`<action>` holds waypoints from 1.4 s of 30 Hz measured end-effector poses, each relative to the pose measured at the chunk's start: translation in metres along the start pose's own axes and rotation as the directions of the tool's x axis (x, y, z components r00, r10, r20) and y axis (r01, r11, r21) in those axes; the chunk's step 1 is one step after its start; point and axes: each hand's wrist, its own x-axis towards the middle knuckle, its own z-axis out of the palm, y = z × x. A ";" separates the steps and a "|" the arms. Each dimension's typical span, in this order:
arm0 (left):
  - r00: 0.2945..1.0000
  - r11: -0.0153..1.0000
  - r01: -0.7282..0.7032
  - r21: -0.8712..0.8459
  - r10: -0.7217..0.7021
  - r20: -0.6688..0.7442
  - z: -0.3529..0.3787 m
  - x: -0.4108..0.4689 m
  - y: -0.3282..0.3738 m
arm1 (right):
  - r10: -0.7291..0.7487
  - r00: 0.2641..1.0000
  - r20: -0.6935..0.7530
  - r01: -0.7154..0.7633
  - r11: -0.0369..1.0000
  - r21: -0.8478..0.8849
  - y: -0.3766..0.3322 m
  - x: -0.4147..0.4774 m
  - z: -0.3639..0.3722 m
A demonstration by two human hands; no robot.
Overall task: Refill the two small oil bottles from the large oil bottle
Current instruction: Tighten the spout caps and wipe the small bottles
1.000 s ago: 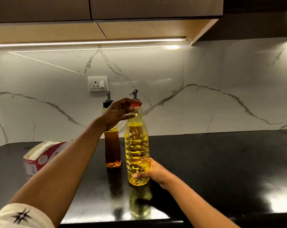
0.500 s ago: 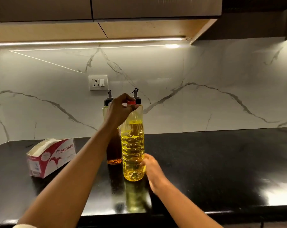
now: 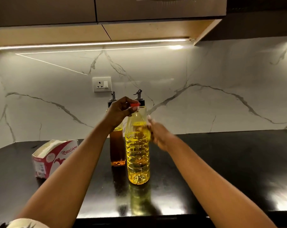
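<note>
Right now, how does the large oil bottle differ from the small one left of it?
The large oil bottle looks bright yellow, the small oil bottle dark amber. The large one has a red cap, gripped by the left hand; the small one a black pourer. Both stand upright.

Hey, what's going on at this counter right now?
A person seems to be opening the big bottle of yellow oil on the black counter. The left hand pinches its red cap, which is still on the neck. The right hand is blurred beside the bottle's upper body, so its grip is unclear. The left small bottle and the right small bottle, mostly hidden, stand behind. A tissue box lies to the left.
</note>
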 end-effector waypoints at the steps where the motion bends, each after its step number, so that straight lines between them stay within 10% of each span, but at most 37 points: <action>1: 1.000 1.000 -0.003 -0.006 0.003 -0.002 0.000 -0.001 0.000 | 0.075 0.997 0.031 -0.076 0.997 0.029 0.027 -0.003 -0.001; 6: 1.000 1.000 -0.008 0.001 0.008 0.008 0.002 0.000 0.001 | 0.313 0.940 0.133 -0.331 0.933 0.140 0.105 -0.012 -0.006; 16: 0.999 1.000 0.002 -0.018 -0.001 0.051 -0.004 0.003 -0.001 | -0.106 0.987 0.119 0.101 0.994 0.047 -0.045 0.010 -0.004; 23: 0.995 0.997 0.025 -0.067 -0.018 0.096 -0.007 0.002 -0.003 | 0.107 0.950 0.293 -0.155 0.977 0.145 0.092 -0.001 -0.012; 28: 0.985 0.991 0.069 -0.111 -0.050 0.163 -0.013 0.002 0.000 | -0.032 0.919 0.394 -0.013 0.994 0.111 0.113 -0.006 -0.008; 33: 0.992 0.997 0.064 -0.046 -0.059 0.116 0.000 0.003 0.004 | -0.040 0.999 0.014 0.040 0.996 -0.075 0.118 -0.001 0.010; 37: 0.995 0.950 -0.027 0.312 0.055 -0.081 0.022 0.000 0.011 | -0.216 0.895 -0.389 0.069 0.931 -0.358 0.121 -0.017 0.020; 40: 0.972 0.905 -0.021 0.424 0.118 -0.203 0.039 -0.002 0.015 | -0.195 0.908 -0.371 0.049 0.928 -0.369 0.126 -0.026 0.026; 42: 0.964 0.899 -0.011 0.438 0.126 -0.233 0.044 -0.001 0.014 | -0.090 0.947 -0.308 0.066 0.994 -0.085 0.123 -0.033 0.023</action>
